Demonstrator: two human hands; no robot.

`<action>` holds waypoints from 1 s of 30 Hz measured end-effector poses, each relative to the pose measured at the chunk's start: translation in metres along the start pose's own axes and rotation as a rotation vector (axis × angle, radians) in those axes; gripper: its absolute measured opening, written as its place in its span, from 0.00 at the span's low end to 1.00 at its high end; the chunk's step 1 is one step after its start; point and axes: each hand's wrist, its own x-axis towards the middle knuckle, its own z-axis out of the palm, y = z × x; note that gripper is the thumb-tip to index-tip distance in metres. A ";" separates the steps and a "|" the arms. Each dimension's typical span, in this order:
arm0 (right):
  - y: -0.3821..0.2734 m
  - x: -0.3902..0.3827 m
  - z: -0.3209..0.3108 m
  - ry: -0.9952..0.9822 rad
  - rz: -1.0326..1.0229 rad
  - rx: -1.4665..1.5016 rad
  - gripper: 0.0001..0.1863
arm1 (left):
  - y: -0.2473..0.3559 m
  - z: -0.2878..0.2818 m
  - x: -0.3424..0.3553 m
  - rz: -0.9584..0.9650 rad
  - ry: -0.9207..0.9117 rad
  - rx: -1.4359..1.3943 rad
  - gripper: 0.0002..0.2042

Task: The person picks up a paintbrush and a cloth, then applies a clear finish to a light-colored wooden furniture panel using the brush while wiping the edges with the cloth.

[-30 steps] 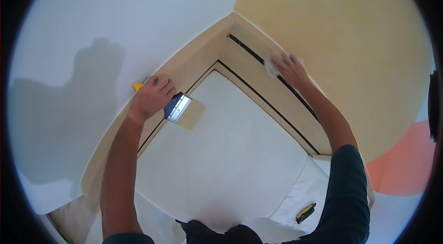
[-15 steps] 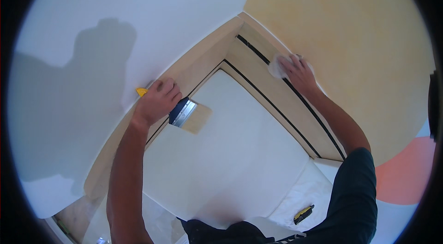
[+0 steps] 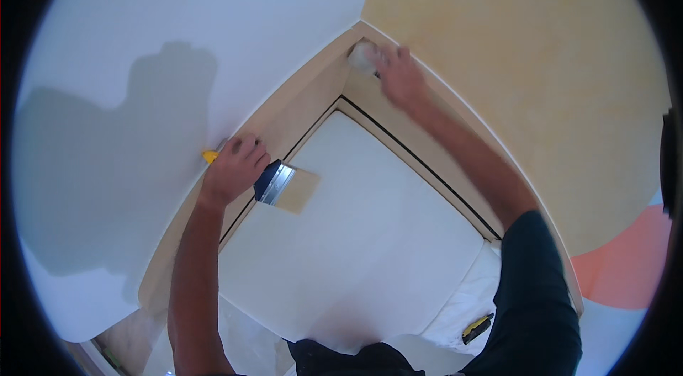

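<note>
My left hand (image 3: 235, 171) is closed around a wide flat paintbrush (image 3: 297, 191) with pale bristles, a metal band and a dark blue base. A yellow end (image 3: 209, 156) sticks out on the other side of this hand; whether it belongs to the brush or to a second tool, I cannot tell. That hand rests at the left wooden panel (image 3: 295, 98), close to the white wall. My right hand (image 3: 404, 81), smeared by motion, presses a whitish wad of cloth (image 3: 361, 54) against the wooden panel at the far corner, over the upper dark groove.
Between the panels lies a white padded surface (image 3: 341, 226). A dark groove (image 3: 427, 170) runs along the lower right panel. A yellow and black tool (image 3: 477, 328) lies on white sheeting at the lower right. Walls are white (image 3: 249, 6), yellow (image 3: 512, 56) and pink (image 3: 619, 262).
My right hand has slid the cloth far along the right panel, up and left into the corner. My left hand with the paintbrush has shifted only slightly in the picture.
</note>
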 end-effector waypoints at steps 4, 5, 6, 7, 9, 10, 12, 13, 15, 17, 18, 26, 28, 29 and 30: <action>-0.039 -0.029 0.067 0.241 0.686 1.174 0.22 | 0.000 -0.007 0.009 -0.005 0.002 -0.017 0.06; -0.041 -0.007 0.078 0.380 0.912 1.446 0.20 | 0.000 -0.009 0.015 -0.006 0.009 -0.041 0.06; -0.036 0.018 0.085 0.532 1.131 1.711 0.19 | 0.003 -0.008 0.021 -0.008 0.019 -0.068 0.06; -0.034 0.054 0.086 0.612 1.176 1.681 0.17 | 0.005 -0.006 0.019 -0.021 0.024 -0.090 0.07; -0.037 0.091 0.093 0.663 1.266 1.598 0.13 | 0.008 0.001 0.018 -0.010 0.010 -0.068 0.07; -0.039 0.095 0.096 0.642 1.305 1.537 0.11 | 0.010 0.002 0.017 -0.002 0.003 -0.064 0.06; -0.031 0.083 0.078 0.609 1.149 1.283 0.10 | 0.015 0.006 0.019 -0.005 0.000 -0.108 0.06; -0.055 0.082 0.056 0.574 0.955 1.148 0.10 | 0.005 0.002 0.002 -0.018 -0.035 -0.104 0.06; -0.050 0.085 0.023 0.656 0.571 0.861 0.14 | -0.004 -0.007 -0.005 -0.042 -0.046 -0.100 0.06; -0.025 0.078 0.022 0.616 0.352 0.494 0.21 | -0.001 -0.007 0.005 -0.039 -0.026 -0.121 0.06; 0.011 0.057 0.042 0.477 0.328 0.235 0.23 | 0.013 0.001 0.026 -0.025 0.018 -0.158 0.06; 0.083 -0.161 0.017 0.209 0.233 0.043 0.29 | -0.002 0.006 -0.013 -0.079 -0.053 -0.130 0.07; 0.136 -0.270 -0.007 0.281 0.259 0.128 0.28 | 0.006 0.008 -0.004 -0.050 -0.062 -0.137 0.07; 0.158 -0.328 -0.022 0.218 0.316 0.059 0.28 | 0.011 0.007 0.001 -0.034 -0.067 -0.139 0.07; 0.181 -0.382 -0.038 0.189 0.350 -0.013 0.29 | 0.014 0.006 0.007 -0.021 -0.059 -0.140 0.07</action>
